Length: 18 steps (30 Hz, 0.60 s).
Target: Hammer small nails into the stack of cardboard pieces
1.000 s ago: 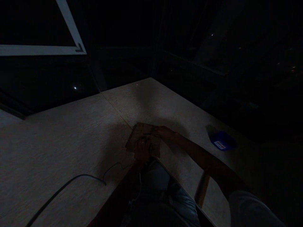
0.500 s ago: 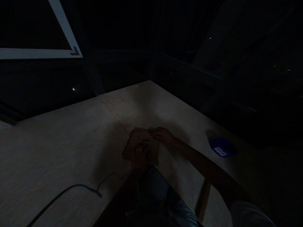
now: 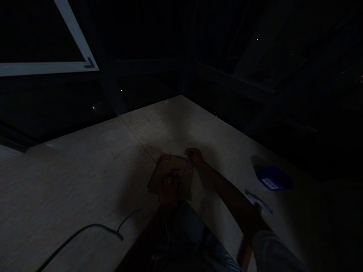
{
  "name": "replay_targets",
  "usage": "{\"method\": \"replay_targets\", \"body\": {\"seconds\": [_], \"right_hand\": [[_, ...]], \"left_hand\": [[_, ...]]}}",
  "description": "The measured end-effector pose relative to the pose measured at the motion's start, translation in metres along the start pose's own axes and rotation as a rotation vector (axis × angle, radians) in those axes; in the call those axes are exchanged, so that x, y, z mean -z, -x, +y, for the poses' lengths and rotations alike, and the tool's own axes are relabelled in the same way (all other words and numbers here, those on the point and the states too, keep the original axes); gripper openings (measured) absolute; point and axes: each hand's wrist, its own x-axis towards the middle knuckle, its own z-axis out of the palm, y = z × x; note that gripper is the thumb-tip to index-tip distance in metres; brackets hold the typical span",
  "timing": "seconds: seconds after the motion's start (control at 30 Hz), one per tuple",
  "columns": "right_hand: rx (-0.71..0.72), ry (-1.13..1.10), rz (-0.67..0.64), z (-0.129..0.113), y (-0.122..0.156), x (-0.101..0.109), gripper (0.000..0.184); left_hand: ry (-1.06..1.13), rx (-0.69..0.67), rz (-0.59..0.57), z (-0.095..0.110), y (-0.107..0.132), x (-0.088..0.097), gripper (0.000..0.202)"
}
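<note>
A brown piece of cardboard [image 3: 184, 181] lies on the pale surface in front of me, with a small dark mark or slot near its middle. My left hand [image 3: 169, 190], wearing a ring, rests palm down on its near part, fingers laid out. At the far right corner is my right hand [image 3: 195, 155], its fingers pinched together. Something thin and dark seems to poke out from those fingertips, but the picture is too dim to name it.
To the right sits a blue plastic container [image 3: 273, 178] with a white label. A wooden-handled tool [image 3: 258, 201] with a pale head lies partly under my right forearm. At the left, a dark cable [image 3: 93, 225] curves over the surface. Dark window panes border the far edges.
My right hand has shifted slightly back from the cardboard's top to its far right corner, baring more of it. The tool's pale head shows now beside my forearm. My left hand stays put.
</note>
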Motion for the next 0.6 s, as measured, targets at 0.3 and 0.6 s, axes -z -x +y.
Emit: {"method": "replay_targets", "body": {"seconds": [0.3,0.6], "right_hand": [[0.033,0.080,0.069,-0.022,0.022,0.024,0.036],[0.265,0.240,-0.266,-0.077,0.072,0.006,0.022]], "left_hand": [[-0.066,-0.010,0.036,0.002,0.000,0.001,0.040],[-0.040,0.000,0.032,0.004,0.001,0.004,0.045]]}}
